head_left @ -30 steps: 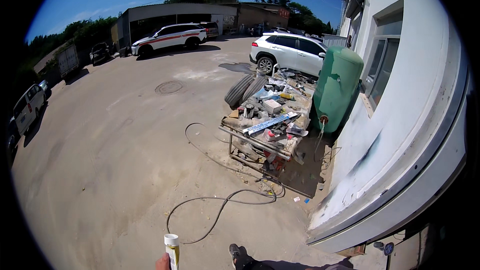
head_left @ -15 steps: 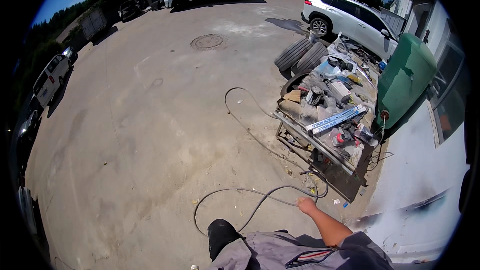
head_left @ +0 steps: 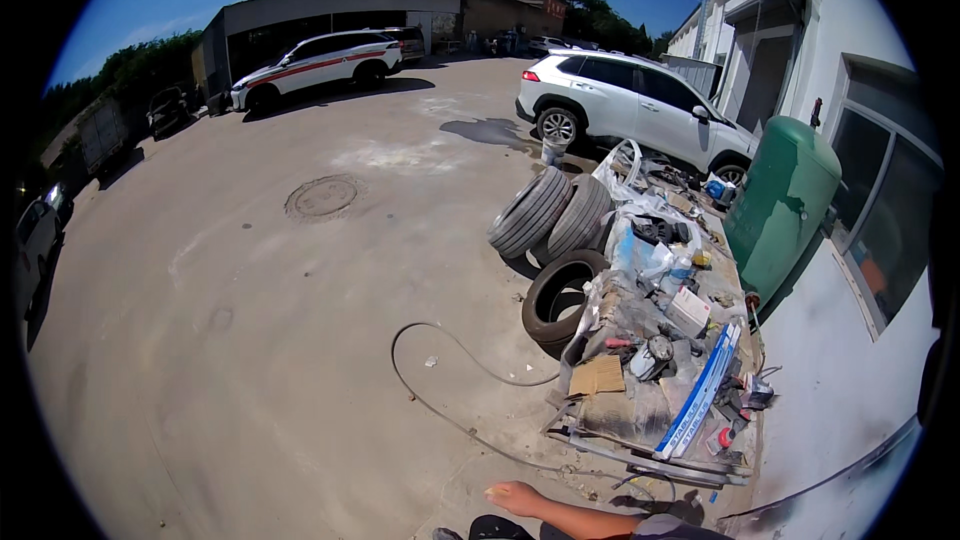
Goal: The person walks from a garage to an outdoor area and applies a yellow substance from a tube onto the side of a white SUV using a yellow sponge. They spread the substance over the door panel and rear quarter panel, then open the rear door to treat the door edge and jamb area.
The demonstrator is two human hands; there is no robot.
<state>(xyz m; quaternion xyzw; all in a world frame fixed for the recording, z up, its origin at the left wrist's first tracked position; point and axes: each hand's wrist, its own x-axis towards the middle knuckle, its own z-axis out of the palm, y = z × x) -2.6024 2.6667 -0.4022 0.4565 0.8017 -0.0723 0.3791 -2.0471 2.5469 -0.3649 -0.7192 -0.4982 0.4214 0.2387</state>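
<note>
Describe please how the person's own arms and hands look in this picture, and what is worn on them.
Only one hand shows, at the lower edge, with its forearm. Both are bare: no glove, watch or ring shows. A grey short sleeve begins near the elbow. Which hand it is cannot be told; the other is out of view.

Open concrete yard (head_left: 250, 340) lies broad to the left of the hand (head_left: 512, 496) at the lower edge. Just ahead of it, a hose (head_left: 440, 410) loops across the ground. To the right, the cluttered counter (head_left: 650, 420) blocks passage, piled with a long blue-and-white box (head_left: 700, 402), cardboard (head_left: 597, 376) and plastic bags (head_left: 640, 240). Three tyres (head_left: 555, 240) stand near its far left side; a green tank (head_left: 782, 202) closes the gap to the white wall (head_left: 850, 410).
</note>
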